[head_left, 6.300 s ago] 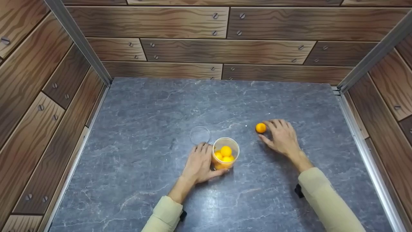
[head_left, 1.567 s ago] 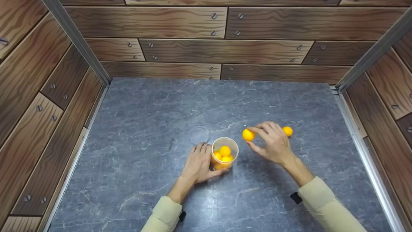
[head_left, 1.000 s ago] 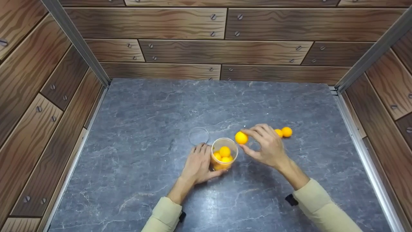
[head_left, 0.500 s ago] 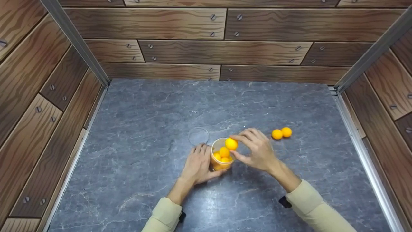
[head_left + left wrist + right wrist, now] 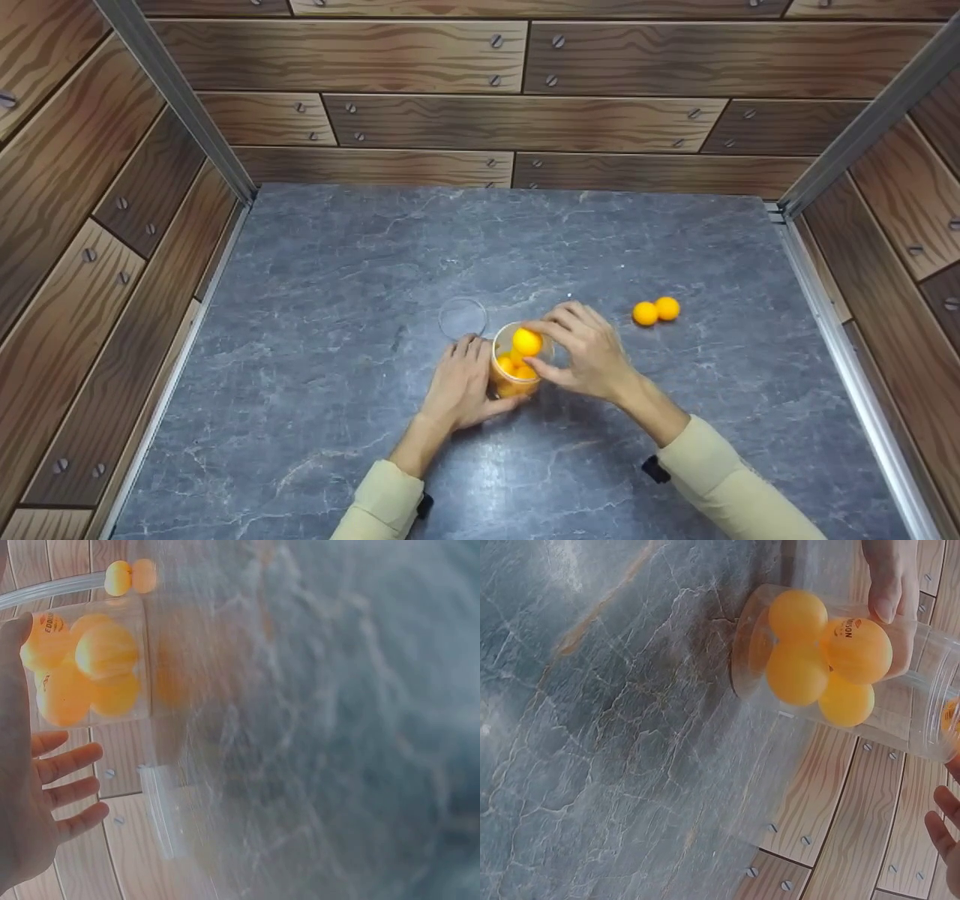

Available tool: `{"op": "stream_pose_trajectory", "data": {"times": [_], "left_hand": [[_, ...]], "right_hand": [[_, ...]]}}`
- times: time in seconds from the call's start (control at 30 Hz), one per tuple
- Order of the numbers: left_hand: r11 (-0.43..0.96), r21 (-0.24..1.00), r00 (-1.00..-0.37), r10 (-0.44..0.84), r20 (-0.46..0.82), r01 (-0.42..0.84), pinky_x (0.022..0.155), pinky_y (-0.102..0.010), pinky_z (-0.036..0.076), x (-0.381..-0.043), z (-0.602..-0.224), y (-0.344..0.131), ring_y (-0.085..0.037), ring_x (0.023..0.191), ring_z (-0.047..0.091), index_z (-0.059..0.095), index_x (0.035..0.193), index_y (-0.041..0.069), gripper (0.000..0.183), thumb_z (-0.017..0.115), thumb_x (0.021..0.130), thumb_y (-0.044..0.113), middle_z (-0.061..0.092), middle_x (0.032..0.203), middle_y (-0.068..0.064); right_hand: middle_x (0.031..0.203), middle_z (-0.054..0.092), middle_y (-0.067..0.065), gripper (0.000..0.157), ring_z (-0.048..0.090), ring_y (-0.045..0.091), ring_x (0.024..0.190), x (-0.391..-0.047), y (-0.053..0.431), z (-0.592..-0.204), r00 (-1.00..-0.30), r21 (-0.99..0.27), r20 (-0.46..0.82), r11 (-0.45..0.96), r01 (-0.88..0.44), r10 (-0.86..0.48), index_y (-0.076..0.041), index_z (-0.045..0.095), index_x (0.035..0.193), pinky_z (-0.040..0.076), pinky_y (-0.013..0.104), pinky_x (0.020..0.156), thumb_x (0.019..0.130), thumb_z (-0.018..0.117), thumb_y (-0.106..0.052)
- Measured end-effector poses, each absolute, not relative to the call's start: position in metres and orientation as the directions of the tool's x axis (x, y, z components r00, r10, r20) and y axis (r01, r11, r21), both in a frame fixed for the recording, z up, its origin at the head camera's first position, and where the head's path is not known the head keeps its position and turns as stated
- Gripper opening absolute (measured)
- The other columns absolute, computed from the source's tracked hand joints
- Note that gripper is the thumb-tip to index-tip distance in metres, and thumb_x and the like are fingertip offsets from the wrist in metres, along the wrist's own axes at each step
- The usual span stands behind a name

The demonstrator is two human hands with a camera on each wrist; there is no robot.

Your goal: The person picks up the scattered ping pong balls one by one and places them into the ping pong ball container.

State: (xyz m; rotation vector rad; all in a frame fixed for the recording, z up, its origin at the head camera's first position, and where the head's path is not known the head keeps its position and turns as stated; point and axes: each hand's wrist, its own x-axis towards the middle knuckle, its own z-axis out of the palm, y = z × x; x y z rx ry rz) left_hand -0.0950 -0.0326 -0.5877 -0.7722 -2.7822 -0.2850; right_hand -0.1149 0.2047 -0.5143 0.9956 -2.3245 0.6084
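A clear plastic container (image 5: 900,712) stands upright on the table with several orange ping-pong balls (image 5: 798,673) inside. My left hand (image 5: 461,380) holds it from the left, thumb on the near side and fingers on the far side; the left wrist view shows those fingers (image 5: 75,791) fairly straight. My right hand (image 5: 589,352) pinches another orange ping-pong ball (image 5: 527,342) between thumb and fingers at the container's mouth. That ball partly hides the balls below it.
Two more orange balls, a nearer one (image 5: 645,313) and a farther one (image 5: 667,308), lie side by side on the right of the grey marbled table (image 5: 337,255). A clear round lid (image 5: 463,318) lies behind my left hand. Wood-patterned walls and metal rails (image 5: 855,390) border the table.
My right hand has picked up a ball and carried it left to the container's mouth, uncovering the two balls on the table. My left hand has stayed at the container.
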Motion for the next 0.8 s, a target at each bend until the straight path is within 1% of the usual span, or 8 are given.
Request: {"op": "stream_pose_trajectory", "data": {"times": [0.2,0.33,0.6,0.8], "left_hand": [[0.838,0.12,-0.825,0.483,0.292,0.533,0.103,-0.046,0.055,-0.0948,-0.5882,-0.0332,-0.031,0.126,0.064,0.056,0.13,0.006,0.094,0.057,0.082,0.088,0.07,0.126,-0.012],[0.838,0.115,-0.825,0.487,0.287,0.534,0.102,-0.045,0.055,-0.0953,-0.5885,-0.0332,-0.03,0.125,0.064,0.056,0.131,0.006,0.095,0.056,0.083,0.088,0.069,0.126,-0.012],[0.837,0.11,-0.823,0.489,0.289,0.536,0.1,-0.044,0.055,-0.095,-0.5872,-0.0324,-0.029,0.124,0.063,0.056,0.129,0.008,0.093,0.053,0.084,0.089,0.069,0.124,-0.01],[0.836,0.109,-0.821,0.49,0.292,0.538,0.101,-0.044,0.055,-0.0951,-0.5871,-0.0329,-0.029,0.125,0.063,0.056,0.128,0.009,0.092,0.051,0.084,0.09,0.069,0.124,-0.01]], "right_hand": [[0.1,0.073,-0.001,0.045,0.064,0.019,0.097,-0.1163,0.2021,-0.5132,-0.601,-0.188,0.593,0.634,-0.75,-0.536,-0.019,0.077,0.119,0.057,0.036,0.083,0.081,0.085,-0.042],[0.1,0.072,-0.001,0.045,0.064,0.019,0.097,-0.1167,0.2012,-0.5115,-0.599,-0.181,0.585,0.631,-0.754,-0.547,-0.02,0.077,0.119,0.057,0.036,0.083,0.082,0.085,-0.043],[0.1,0.072,0.0,0.042,0.064,0.019,0.096,-0.1162,0.2049,-0.5095,-0.553,-0.153,0.615,0.604,-0.782,-0.561,-0.019,0.078,0.12,0.055,0.035,0.081,0.084,0.083,-0.04],[0.102,0.072,0.001,0.042,0.064,0.02,0.096,-0.1163,0.2106,-0.5073,-0.535,-0.152,0.624,0.583,-0.798,-0.569,-0.017,0.079,0.118,0.055,0.037,0.08,0.088,0.08,-0.047]]}}
